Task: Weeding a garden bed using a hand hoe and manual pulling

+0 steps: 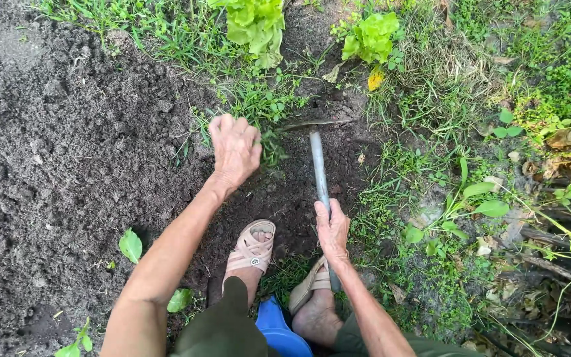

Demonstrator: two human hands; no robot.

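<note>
Two hands work soil: right hand (332, 228) grips hoe handle (319, 172), left hand (234, 149) grabs weeds (269, 109).

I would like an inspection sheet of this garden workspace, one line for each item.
Surface: dark loose soil, bare at left, weedy grass at right.
Job's things: grey metal rod, tip in the soil; weeds by the left hand.
Clutter: blue container between the feet, yellow leaf, dry twigs.
Hands: left hand closed in a fist over weeds, contents hidden; right hand gripping the rod.
Cables: nothing seen.
Surroundings: lettuce plants at top, tan sandals on both feet.
</note>
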